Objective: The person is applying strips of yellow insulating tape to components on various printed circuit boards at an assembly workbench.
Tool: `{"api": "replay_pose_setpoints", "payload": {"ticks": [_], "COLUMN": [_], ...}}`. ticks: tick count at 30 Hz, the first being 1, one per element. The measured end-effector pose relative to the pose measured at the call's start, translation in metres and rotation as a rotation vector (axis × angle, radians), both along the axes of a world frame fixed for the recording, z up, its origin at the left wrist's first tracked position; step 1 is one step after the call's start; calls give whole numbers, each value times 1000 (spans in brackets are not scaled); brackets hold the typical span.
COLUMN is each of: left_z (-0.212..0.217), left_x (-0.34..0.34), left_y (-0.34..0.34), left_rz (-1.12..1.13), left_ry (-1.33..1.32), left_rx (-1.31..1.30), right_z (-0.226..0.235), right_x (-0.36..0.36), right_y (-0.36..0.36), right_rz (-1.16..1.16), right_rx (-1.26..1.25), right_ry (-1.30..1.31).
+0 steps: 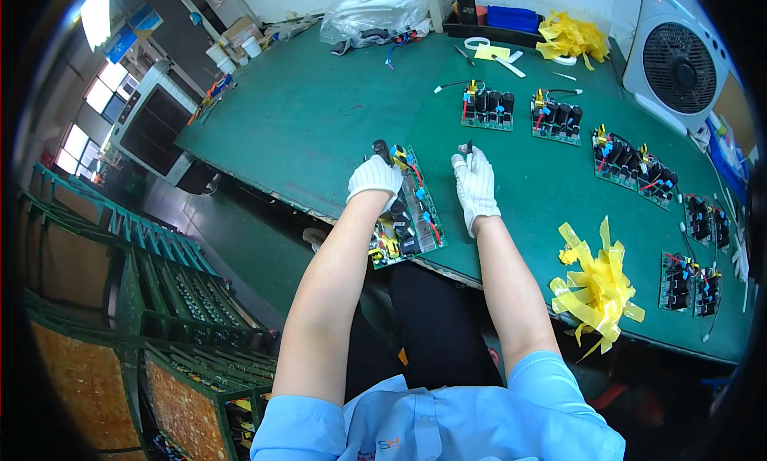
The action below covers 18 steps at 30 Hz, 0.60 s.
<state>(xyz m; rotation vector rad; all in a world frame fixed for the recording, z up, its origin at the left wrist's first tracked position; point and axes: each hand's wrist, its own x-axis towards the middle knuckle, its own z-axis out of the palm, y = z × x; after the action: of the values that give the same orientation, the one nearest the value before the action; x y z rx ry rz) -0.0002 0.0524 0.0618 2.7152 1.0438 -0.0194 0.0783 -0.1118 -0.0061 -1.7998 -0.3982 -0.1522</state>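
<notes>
My left hand (375, 180), in a white ribbed glove, is closed over the left side of a circuit board (423, 209). That board lies at the table's front edge and carries black, yellow and blue parts and red wires. A black cylindrical part (381, 149) shows just beyond my left fingers; whether they touch it is unclear. To the right of the board, apart from it, my gloved right hand (477, 185) is above the green table. A small dark piece (469, 147) shows at its fingertips, too small to name.
Several smaller circuit boards (487, 109) with black cylinders stand across the table's right side. Yellow tape strips (599, 289) hang at the front edge; another yellow bunch (571, 37) lies at the back. A fan (679, 65) stands back right. Green racks (192, 325) stand at left.
</notes>
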Motion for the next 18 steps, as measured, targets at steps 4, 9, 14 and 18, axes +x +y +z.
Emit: {"api": "replay_pose_setpoints", "payload": {"ticks": [4,9,14,18], "left_z": [12,68,140,135], "left_x": [-8,-31,-60,-56], "left_y": [3,3,10,4], "left_rz": [-14,-143,-469,-841], "left_ry": [-112,-458,-468,-167], "left_rx": [37,-42,-52,116], "right_z": [3,-15,27,-20], "right_x": [6,24,4,32], "right_y": [1,3,-6,-6], "right_rz": [-72,-112,-21,-124], "right_rx": [112,200,328,207], "right_ry": [47,117,416,292]}}
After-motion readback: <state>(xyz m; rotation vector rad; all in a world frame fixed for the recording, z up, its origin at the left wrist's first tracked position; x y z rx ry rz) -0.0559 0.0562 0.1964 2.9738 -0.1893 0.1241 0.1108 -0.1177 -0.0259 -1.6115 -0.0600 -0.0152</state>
